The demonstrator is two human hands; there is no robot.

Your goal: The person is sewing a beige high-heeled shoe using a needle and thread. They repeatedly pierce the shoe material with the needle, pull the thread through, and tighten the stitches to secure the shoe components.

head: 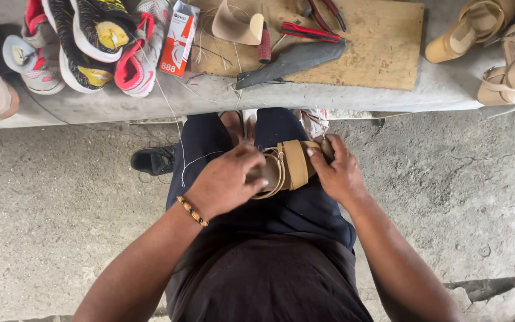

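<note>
Tan strappy sandal sits on the person's lap, across dark trousers, held between both hands. Left hand covers its left end, fingers curled and pressed onto the straps; beaded bracelet on that wrist. Right hand grips the right end, fingers wrapped over the top, thumb on the strap. White thread trails up to the bench, which carries sneakers, red-handled pliers and more tan sandals.
</note>
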